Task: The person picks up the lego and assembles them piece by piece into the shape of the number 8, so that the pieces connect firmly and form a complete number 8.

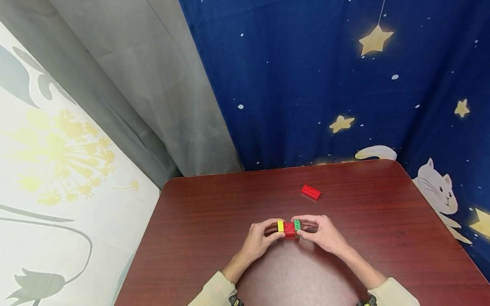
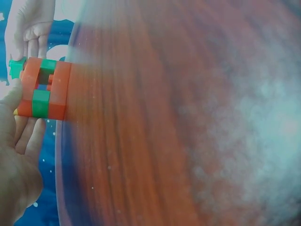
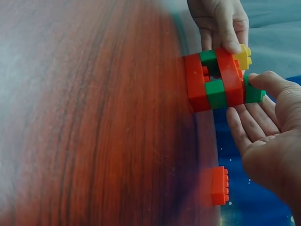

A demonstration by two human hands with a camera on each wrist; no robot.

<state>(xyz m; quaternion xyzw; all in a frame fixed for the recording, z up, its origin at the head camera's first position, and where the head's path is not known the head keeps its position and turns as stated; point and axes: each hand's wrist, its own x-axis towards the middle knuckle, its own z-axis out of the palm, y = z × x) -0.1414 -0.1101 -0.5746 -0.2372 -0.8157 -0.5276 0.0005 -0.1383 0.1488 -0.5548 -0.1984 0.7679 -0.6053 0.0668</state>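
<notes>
Pinching the yellow brick (image 1: 280, 226), the left fingers (image 1: 274, 236) sit at one end of the red-and-green stack (image 1: 289, 230); the right fingers (image 1: 307, 234) pinch the upper green brick (image 1: 297, 225) at the other. From here I see the stack between them, a loose red brick (image 1: 311, 192) beyond on the tabletop (image 1: 214, 212).

head view was bright, fairly crisp; pale sheen lay on the tabletop (image 1: 300, 272). whitish glare washed left wrist view's right side, hazed right wrist view's left edge.
</notes>
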